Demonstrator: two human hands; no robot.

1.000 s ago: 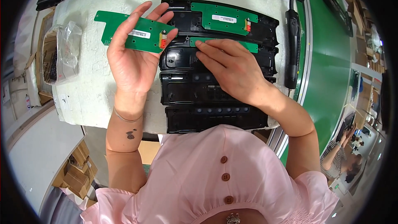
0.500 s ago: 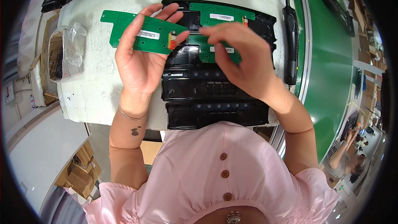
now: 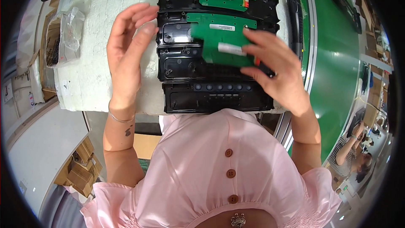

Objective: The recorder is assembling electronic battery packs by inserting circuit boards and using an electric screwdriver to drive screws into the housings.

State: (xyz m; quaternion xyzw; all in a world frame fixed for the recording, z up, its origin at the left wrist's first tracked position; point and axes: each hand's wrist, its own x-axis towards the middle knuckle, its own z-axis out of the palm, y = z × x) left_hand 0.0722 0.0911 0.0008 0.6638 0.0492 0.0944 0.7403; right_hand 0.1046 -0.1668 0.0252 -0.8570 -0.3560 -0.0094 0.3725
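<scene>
On my feed the right hand (image 3: 276, 65) is partly closed, holding a loose board (image 3: 221, 55) by its right end; blur hides the exact fingertip contact. That board lies left of the hand, over the third shell (image 3: 177, 65) and overlapping the second shell (image 3: 177, 31). Left hand (image 3: 128, 48): half open, nothing in it, beside the shells' left ends. Beyond the right hand, the far board (image 3: 215, 2) sits in its shell. I judge the step as board placement; next calls for squaring it, then lowering it flat.
</scene>
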